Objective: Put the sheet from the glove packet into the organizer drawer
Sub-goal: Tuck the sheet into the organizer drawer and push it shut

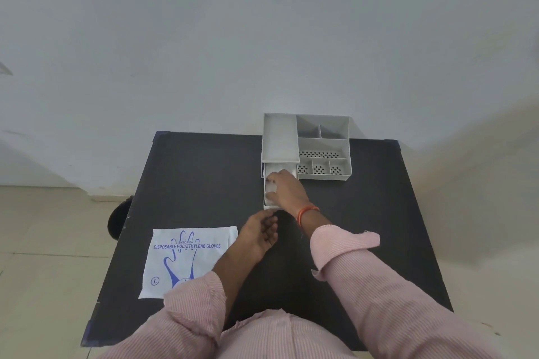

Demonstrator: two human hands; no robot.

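The white glove packet (186,259) with blue print lies flat on the black table (204,178), near its left front. A grey organizer (320,148) stands at the table's far edge, and its drawer (267,206) is pulled out toward me. My right hand (287,189) reaches into the drawer, fingers pressed on a crumpled translucent sheet (271,188) inside it. My left hand (259,232) hovers just in front of the drawer, fingers loosely curled and holding nothing.
The organizer has several open compartments, some with perforated floors (320,153). A dark round object (119,217) sits on the floor by the table's left edge. A plain wall rises right behind the table.
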